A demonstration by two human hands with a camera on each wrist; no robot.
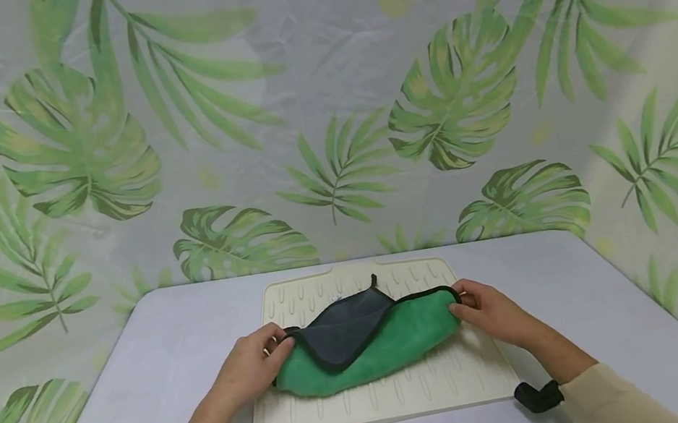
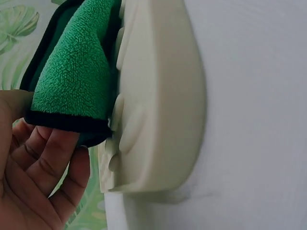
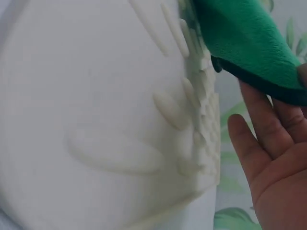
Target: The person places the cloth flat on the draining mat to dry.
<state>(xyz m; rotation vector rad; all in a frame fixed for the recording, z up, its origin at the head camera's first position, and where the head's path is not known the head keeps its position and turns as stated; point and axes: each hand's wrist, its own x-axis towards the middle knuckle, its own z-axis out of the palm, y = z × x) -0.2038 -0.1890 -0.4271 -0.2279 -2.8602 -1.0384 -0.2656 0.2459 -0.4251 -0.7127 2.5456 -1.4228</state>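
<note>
Both your hands have a pinch on it: left hand (image 1: 256, 361) and right hand (image 1: 488, 310) each grip one end of the green cloth (image 1: 392, 350), tips drawn together with just the fabric between. On the left it's thumb on top, fingers under; the outer fingers hang loose. On the right the lower fingers are spread off the fabric, and the thumb is mostly cut off in the wrist view (head view shows the pinch better).

Cloth stretches sideways over the middle of the cream mat (image 1: 400, 403), left end by the mat's left edge, right end near its right edge. Whether the belly of it touches the mat, can't tell. Grey side (image 1: 350, 327) shows left of the mat's centre, one dark-edged part dipping over the green toward the mat's near edge. Small loop (image 1: 374, 280) sticks up toward the mat's far edge.

Step in hand, as I read it: you're arranging the cloth by its two ends, with it doubled over but uneven. Next move probably calls for holding both pinches, drawing the ends level over the mat and getting that grey bit flat before letting go. Soft stuff, so watch it: slack in the middle could bunch up, and a thin corner pinch could slip.
</note>
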